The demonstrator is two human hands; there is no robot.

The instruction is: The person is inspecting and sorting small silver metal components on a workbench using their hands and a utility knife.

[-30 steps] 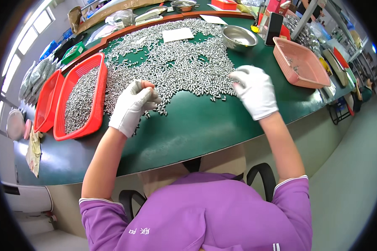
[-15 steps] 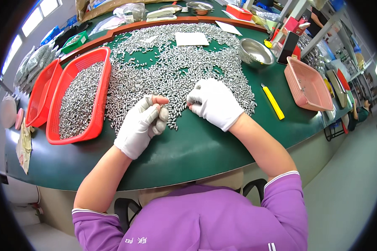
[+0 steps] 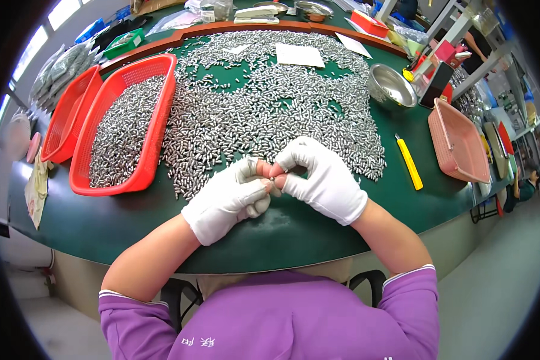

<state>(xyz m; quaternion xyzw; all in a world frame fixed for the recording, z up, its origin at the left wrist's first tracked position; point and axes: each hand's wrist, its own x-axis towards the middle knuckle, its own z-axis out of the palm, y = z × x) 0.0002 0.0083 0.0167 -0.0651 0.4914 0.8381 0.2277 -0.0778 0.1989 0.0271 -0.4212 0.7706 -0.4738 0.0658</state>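
Observation:
My left hand (image 3: 229, 198) and my right hand (image 3: 323, 180), both in white gloves with bare fingertips, meet just in front of a spread of small metal pieces (image 3: 222, 135). The pieces are silvery, short and rounded. Between the touching fingertips shows a small metal piece (image 3: 273, 179), partly covered. My right thumb and forefinger pinch it. My left thumb and forefinger close on it from the other side, while the remaining left fingers curl inward; whether they hide more pieces I cannot make out.
A red basket (image 3: 168, 111) full of the same pieces stands left, with another red basket (image 3: 57, 135) beyond it. White cards (image 3: 300, 56) lie on the spread. To the right are a steel bowl (image 3: 393, 87), a yellow utility knife (image 3: 409, 163) and a pink basket (image 3: 459, 141).
My hands were apart at the front edge of the spread. They have come together nearer to me, fingertips meeting around a small metal piece. The whole view has shifted slightly.

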